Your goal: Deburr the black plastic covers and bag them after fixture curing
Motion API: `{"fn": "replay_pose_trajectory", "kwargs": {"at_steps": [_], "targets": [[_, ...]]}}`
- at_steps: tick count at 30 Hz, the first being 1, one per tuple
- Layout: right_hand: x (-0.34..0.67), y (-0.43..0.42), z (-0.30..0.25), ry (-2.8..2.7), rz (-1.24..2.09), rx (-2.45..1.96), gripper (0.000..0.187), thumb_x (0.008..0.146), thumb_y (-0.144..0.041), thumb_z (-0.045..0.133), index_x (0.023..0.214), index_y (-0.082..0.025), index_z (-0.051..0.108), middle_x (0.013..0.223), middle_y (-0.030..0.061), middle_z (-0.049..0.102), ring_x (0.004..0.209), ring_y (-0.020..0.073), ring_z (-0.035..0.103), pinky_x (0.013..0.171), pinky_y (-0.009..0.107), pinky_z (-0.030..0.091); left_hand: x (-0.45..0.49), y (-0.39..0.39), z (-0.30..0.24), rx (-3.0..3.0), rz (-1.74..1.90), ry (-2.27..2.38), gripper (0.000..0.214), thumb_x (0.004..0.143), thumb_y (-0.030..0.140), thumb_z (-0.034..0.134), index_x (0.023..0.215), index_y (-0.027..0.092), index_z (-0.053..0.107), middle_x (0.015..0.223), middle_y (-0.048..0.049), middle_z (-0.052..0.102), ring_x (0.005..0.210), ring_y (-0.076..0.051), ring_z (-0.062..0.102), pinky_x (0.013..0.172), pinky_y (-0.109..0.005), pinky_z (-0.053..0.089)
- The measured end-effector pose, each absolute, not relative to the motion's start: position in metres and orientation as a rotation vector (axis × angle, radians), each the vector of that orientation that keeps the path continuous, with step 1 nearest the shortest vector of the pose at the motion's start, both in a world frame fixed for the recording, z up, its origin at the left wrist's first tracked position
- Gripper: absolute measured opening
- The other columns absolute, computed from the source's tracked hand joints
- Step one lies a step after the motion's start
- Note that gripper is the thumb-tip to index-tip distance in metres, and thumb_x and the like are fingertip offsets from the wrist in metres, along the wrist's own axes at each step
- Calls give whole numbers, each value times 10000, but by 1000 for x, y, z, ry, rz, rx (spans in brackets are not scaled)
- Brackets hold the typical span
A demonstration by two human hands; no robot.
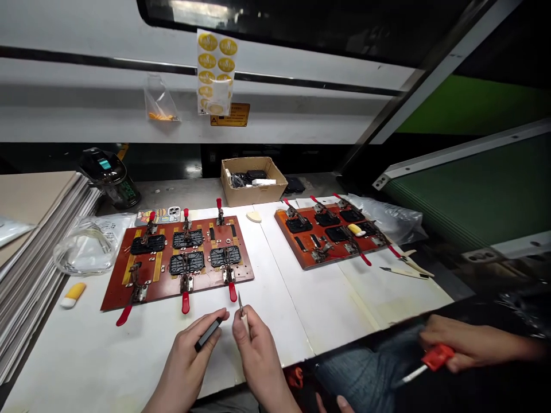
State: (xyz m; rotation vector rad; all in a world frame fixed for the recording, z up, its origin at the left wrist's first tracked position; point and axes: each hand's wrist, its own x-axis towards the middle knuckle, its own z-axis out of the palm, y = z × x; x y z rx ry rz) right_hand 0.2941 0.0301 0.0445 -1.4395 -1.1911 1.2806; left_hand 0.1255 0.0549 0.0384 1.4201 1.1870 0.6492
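My left hand [186,357] is closed around a small black rectangular part [208,334], held at a slant between thumb and fingers. Beside it, my right hand [260,357] grips a craft knife [245,322] with a pale handle, its blade pointing up and away from me. The two hands are close together but apart, above the white table covering. Just beyond them lies a red-brown fixture board [246,261]. Red-handled toggle clamps [185,301] on it hold several black ribbed plates [186,263]; one red handle is near the knife tip.
A second fixture board [297,252] lies to the right, near another knife [404,272]. A cardboard box [245,198] of parts stands behind. Yellow-white erasers [73,295], a phone [158,215] and stacked sheets [47,252] lie around. A co-worker's hand [460,343] holds a red-handled tool [437,357].
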Motion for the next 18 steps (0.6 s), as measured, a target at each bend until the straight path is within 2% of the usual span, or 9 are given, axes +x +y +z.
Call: {"fn": "replay_pose_trajectory", "kwargs": {"at_steps": [3, 7, 11, 13, 15, 18], "targets": [[286, 36, 49, -1226, 1299, -1356, 357, 981, -546, 565, 1060, -198, 569, 841, -30, 548, 747, 129, 481, 697, 228, 391, 129, 54, 37, 1444, 649, 1113, 441, 997, 467, 512, 1364, 255, 634, 1388, -88, 669, 1298, -257, 610, 1135, -375, 466], [293, 54, 47, -1131, 1240, -1444, 403, 989, -569, 528, 859, -191, 576, 783, -16, 552, 752, 146, 502, 708, 233, 408, 128, 54, 39, 1513, 618, 1126, 405, 1006, 426, 505, 1359, 280, 641, 1391, -66, 669, 1289, -242, 615, 1136, -357, 461], [301, 50, 42, -1053, 1091, -1570, 403, 1013, -602, 435, 983, -219, 556, 791, -19, 535, 741, 157, 513, 714, 239, 417, 123, 55, 38, 1434, 603, 1226, 405, 998, 474, 505, 1320, 289, 667, 1383, -62, 675, 1302, -230, 602, 1153, -356, 439], [295, 38, 36, -1186, 1174, -1552, 434, 1033, -609, 352, 968, -228, 548, 739, -26, 509, 688, 155, 505, 655, 237, 392, 121, 56, 35, 1394, 638, 1246, 394, 994, 455, 506, 1302, 277, 676, 1372, -67, 680, 1298, -233, 604, 1149, -355, 440], [284, 25, 29, -1381, 1212, -1556, 490, 1031, -630, 316, 845, -226, 522, 670, -30, 481, 622, 149, 484, 581, 239, 330, 120, 57, 33, 1367, 671, 1242, 370, 982, 379, 514, 1294, 268, 679, 1363, -66, 684, 1273, -233, 620, 1121, -344, 463], [264, 13, 16, -1644, 1091, -1619, 533, 1027, -646, 296, 784, -225, 515, 627, -20, 519, 546, 145, 466, 534, 260, 244, 120, 60, 31, 1338, 700, 1222, 387, 958, 284, 504, 1305, 252, 672, 1355, -67, 685, 1245, -226, 632, 1071, -316, 490]]}}
